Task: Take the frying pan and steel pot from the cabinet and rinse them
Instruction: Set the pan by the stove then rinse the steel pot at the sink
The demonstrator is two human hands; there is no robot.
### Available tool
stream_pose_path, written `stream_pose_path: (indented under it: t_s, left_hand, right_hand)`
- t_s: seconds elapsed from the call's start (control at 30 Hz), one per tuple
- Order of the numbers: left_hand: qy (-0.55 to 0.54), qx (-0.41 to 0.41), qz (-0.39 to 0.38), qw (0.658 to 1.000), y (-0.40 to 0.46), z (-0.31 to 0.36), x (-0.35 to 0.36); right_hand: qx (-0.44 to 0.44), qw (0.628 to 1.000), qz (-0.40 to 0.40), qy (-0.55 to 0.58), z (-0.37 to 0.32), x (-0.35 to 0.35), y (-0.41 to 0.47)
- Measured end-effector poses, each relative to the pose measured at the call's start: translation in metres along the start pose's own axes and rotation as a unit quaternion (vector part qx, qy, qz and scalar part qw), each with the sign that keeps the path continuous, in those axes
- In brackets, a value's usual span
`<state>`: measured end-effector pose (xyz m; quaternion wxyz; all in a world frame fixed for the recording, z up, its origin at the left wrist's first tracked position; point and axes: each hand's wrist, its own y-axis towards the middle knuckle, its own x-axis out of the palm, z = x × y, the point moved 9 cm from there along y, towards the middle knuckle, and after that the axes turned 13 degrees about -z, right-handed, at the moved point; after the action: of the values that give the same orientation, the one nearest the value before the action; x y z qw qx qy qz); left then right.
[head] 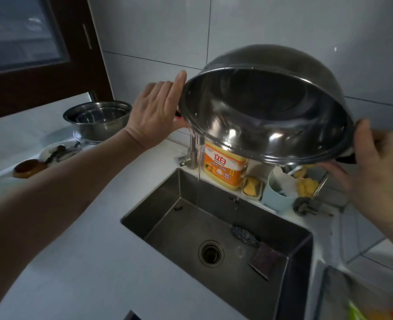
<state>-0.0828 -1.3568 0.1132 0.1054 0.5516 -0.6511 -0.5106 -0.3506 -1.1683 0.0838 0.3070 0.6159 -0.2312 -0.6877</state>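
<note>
At the left of the frame, stacked steel bowls point(98, 118) sit on the white counter point(80, 262), with a small plate point(60, 151) and a brown round dish point(29, 168) just in front of them; the counter in the lower left is broad and smooth. The left hand point(155, 112) reaches in from the lower left, fingers closed on the left rim of the steel pot point(267, 105), which hangs tilted with its shiny, rounded inside facing the camera, above the sink's back edge. A thin thread of water falls from its low rim past the faucet point(192, 155) into the sink point(163, 204), a square-cornered brushed steel basin. Inside lie a scrubber point(245, 235) and a dark sponge point(268, 259) near the drain point(211, 253). An orange detergent bottle point(224, 167) stands behind the sink under the pot. At right, the right hand point(380, 167) grips the pot's dark handle.
</note>
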Motion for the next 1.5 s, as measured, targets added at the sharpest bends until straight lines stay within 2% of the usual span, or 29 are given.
stream_pose_path:
  t_s: [0.17,0.5,0.6,0.8,0.97,1.1,1.3,1.5]
  left_hand:
    - [-0.051,0.024,-0.06,0.997,-0.032,0.015,0.036]
    - [-0.164,0.053,-0.177,0.969,-0.118,0.058,0.099]
    - [-0.179,0.065,-0.179,0.965,-0.118,0.058,0.109]
    - [-0.198,0.085,-0.182,0.959,-0.111,0.053,0.126]
    - [-0.231,0.093,-0.215,0.944,-0.128,0.063,0.144]
    - [-0.267,0.107,-0.286,0.914,-0.149,0.089,0.165]
    - [-0.3,0.139,-0.43,0.84,-0.184,0.148,0.203]
    - [-0.3,0.145,-0.597,0.73,-0.251,0.211,0.258]
  right_hand:
    - [-0.046,0.998,-0.031,0.032,-0.016,0.026,-0.019]
    - [0.022,0.985,-0.167,0.045,-0.034,0.093,-0.07]
    - [0.043,0.979,-0.192,0.056,-0.033,0.101,-0.074]
    - [0.056,0.981,-0.183,0.043,-0.036,0.099,-0.066]
    - [0.096,0.968,-0.229,0.043,-0.038,0.114,-0.081]
    - [0.132,0.951,-0.273,0.066,-0.034,0.132,-0.104]
    - [0.2,0.902,-0.373,0.08,-0.017,0.176,-0.16]
    - [0.266,0.796,-0.523,0.151,-0.012,0.26,-0.253]
